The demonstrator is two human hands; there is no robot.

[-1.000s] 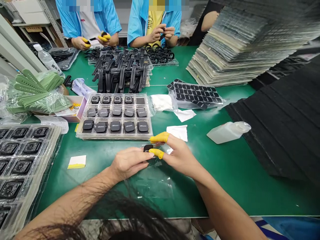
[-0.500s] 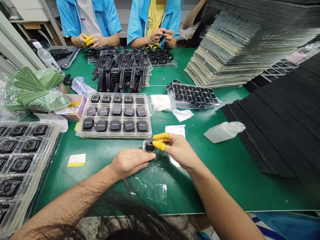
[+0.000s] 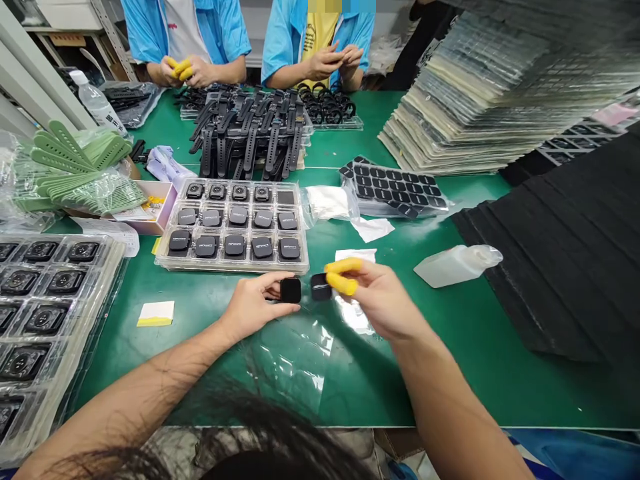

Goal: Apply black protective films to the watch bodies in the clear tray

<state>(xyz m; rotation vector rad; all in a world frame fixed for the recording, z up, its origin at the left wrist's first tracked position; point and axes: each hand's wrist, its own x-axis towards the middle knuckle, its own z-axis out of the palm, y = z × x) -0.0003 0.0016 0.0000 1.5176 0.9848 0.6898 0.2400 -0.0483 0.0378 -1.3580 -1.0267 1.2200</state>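
Off the near right corner of the clear tray point(image 3: 233, 266), the fingers of the left hand point(image 3: 253, 299) pinch a black square piece point(image 3: 291, 291); to its right, just apart, the yellow-covered fingers of the right hand point(image 3: 383, 297) pinch a dark squarish cover point(image 3: 319, 288). Neither shows a long axis; the left hand sits nearer the tray

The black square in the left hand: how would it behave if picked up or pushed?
The black square is probably stiff: pinched by the left hand, it shows no bend. Smaller than the hand, it is likely light. Its flat face and square outline suggest sliding rather than rolling on the green table.
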